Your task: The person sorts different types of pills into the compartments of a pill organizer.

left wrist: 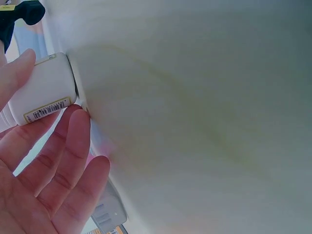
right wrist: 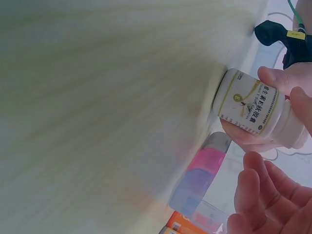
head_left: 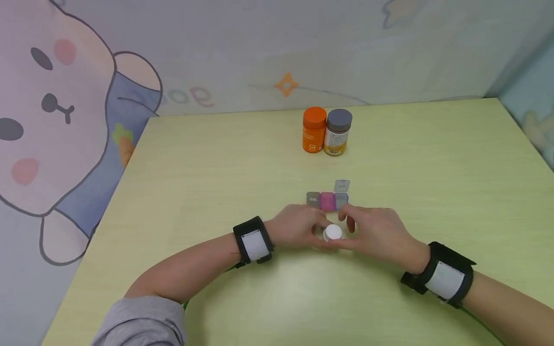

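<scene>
A white pill bottle (right wrist: pixel 251 103) with a printed label and white cap (head_left: pixel 333 231) stands upright on the table between the hands. My left hand (head_left: pixel 296 226) grips its body between thumb and fingers. My right hand (head_left: pixel 381 233) is at the bottle's other side, its thumb by the cap and its bent fingers apart from it. Just beyond the hands lies a small pill organizer (head_left: pixel 327 202) with grey, pink and blue-purple compartments. The lid (head_left: pixel 342 186) of the blue-purple compartment is flipped up; the grey and pink ones are closed.
Farther back on the pale wooden table (head_left: pixel 216 163) stand an orange bottle (head_left: pixel 313 129) with an orange cap and a bottle with a grey cap (head_left: pixel 339 120), side by side. A wall (head_left: pixel 242 48) with cartoon drawings rises behind the table's back edge.
</scene>
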Available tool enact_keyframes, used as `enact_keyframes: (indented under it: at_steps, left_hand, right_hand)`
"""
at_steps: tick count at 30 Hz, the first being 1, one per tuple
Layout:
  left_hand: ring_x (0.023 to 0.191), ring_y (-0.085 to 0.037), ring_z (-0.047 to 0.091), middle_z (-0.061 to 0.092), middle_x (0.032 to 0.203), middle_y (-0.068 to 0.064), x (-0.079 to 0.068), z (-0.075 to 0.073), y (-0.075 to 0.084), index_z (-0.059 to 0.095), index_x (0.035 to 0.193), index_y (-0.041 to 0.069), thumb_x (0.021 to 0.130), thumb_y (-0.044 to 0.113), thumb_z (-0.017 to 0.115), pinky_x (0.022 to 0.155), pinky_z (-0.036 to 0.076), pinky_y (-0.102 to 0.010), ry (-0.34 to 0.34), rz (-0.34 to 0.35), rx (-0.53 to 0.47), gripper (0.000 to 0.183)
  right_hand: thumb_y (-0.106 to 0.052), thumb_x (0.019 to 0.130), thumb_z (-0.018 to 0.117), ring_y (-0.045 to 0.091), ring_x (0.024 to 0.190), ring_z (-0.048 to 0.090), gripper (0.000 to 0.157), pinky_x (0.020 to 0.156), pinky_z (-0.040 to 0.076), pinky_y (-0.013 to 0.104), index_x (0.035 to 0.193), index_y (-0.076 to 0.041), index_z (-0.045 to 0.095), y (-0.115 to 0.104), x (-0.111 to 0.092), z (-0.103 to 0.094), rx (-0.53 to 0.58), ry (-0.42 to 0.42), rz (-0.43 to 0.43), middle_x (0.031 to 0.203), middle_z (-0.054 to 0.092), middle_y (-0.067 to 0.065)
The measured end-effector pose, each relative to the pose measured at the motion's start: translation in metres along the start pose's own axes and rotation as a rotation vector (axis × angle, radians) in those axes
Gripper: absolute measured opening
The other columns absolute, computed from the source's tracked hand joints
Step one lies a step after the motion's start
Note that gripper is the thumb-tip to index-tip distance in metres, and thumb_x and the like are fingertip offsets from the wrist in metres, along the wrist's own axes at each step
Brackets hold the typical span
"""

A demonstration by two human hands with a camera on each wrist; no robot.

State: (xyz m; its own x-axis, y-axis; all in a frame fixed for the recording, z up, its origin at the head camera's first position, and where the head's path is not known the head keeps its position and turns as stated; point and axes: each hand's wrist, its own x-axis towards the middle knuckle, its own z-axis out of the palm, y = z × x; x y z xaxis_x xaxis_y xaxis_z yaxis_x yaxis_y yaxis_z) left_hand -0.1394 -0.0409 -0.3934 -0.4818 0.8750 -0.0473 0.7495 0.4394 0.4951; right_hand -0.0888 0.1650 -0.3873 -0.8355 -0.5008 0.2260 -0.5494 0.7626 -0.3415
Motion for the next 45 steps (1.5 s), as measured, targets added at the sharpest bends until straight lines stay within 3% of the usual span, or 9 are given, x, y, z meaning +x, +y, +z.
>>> enact_keyframes:
  at_steps: [7, 13, 18, 21, 24, 33, 39, 45]
  left_hand:
    - [0.065, -0.005, 0.041, 0.046, 0.070, 0.006, -0.001, -0.002, 0.000, 0.068, 0.101, 0.027, 0.076, 0.049, 0.066, 0.054, 0.029, -0.020, -0.012, -0.003, -0.015, 0.034]
    - [0.067, -0.005, 0.041, 0.045, 0.071, 0.007, 0.000, -0.003, -0.001, 0.067, 0.104, 0.027, 0.074, 0.050, 0.068, 0.055, 0.029, -0.020, -0.031, -0.016, -0.011, 0.038]
    - [0.068, -0.005, 0.041, 0.048, 0.073, 0.006, 0.001, -0.004, 0.000, 0.067, 0.106, 0.026, 0.073, 0.050, 0.068, 0.055, 0.031, -0.019, -0.039, -0.015, 0.005, 0.040]
    - [0.068, -0.005, 0.042, 0.048, 0.073, 0.007, 0.001, -0.004, 0.000, 0.067, 0.105, 0.026, 0.073, 0.051, 0.068, 0.056, 0.031, -0.019, -0.044, -0.023, 0.005, 0.040]
    - [0.069, -0.005, 0.042, 0.048, 0.073, 0.007, 0.001, -0.005, 0.001, 0.067, 0.101, 0.025, 0.073, 0.052, 0.067, 0.056, 0.031, -0.019, -0.049, -0.031, -0.002, 0.038]
    - [0.069, -0.005, 0.042, 0.048, 0.073, 0.007, 0.001, -0.005, -0.001, 0.068, 0.095, 0.025, 0.073, 0.050, 0.068, 0.056, 0.030, -0.020, -0.052, -0.031, -0.015, 0.033]
    - [0.065, -0.006, 0.042, 0.043, 0.067, 0.006, 0.000, -0.004, -0.003, 0.066, 0.088, 0.025, 0.074, 0.051, 0.067, 0.053, 0.027, -0.021, -0.026, -0.039, -0.024, 0.030]
    - [0.064, -0.005, 0.041, 0.042, 0.067, 0.007, 0.000, -0.003, -0.004, 0.067, 0.090, 0.027, 0.075, 0.054, 0.065, 0.052, 0.026, -0.021, -0.021, -0.023, -0.024, 0.030]
  right_hand:
    - [-0.049, 0.069, 0.072, 0.002, 0.049, 0.033, 0.040, 0.043, 0.028, 0.024, 0.090, -0.022, 0.051, 0.001, -0.003, -0.004, 0.106, -0.023, 0.019, 0.061, 0.039, -0.015]
    - [-0.045, 0.078, 0.065, 0.003, 0.050, 0.036, 0.031, 0.045, 0.030, 0.024, 0.096, -0.025, 0.051, -0.004, -0.006, -0.007, 0.295, -0.111, 0.054, 0.059, 0.038, -0.014]
    - [-0.038, 0.079, 0.067, 0.004, 0.050, 0.038, 0.032, 0.046, 0.031, 0.024, 0.101, -0.025, 0.049, -0.004, -0.008, -0.007, 0.417, -0.153, 0.042, 0.059, 0.039, -0.012]
    - [-0.042, 0.078, 0.066, 0.005, 0.052, 0.039, 0.035, 0.048, 0.031, 0.024, 0.104, -0.026, 0.047, -0.002, -0.008, -0.004, 0.443, -0.182, 0.034, 0.060, 0.040, -0.012]
    - [-0.048, 0.077, 0.065, 0.007, 0.055, 0.042, 0.038, 0.049, 0.033, 0.024, 0.105, -0.030, 0.048, -0.002, -0.007, -0.002, 0.435, -0.179, 0.021, 0.063, 0.042, -0.009]
    - [-0.053, 0.073, 0.066, 0.009, 0.068, 0.043, 0.039, 0.054, 0.036, 0.023, 0.101, -0.032, 0.049, -0.007, -0.005, 0.008, 0.329, -0.044, -0.039, 0.086, 0.044, -0.009]
    - [-0.048, 0.071, 0.071, 0.005, 0.065, 0.040, 0.036, 0.049, 0.035, 0.021, 0.089, -0.027, 0.048, -0.012, 0.004, 0.011, 0.184, 0.030, -0.076, 0.081, 0.042, -0.015]
    - [-0.043, 0.068, 0.074, 0.004, 0.063, 0.040, 0.035, 0.049, 0.035, 0.022, 0.088, -0.026, 0.051, -0.010, 0.003, 0.008, 0.112, 0.064, -0.039, 0.082, 0.048, -0.014]
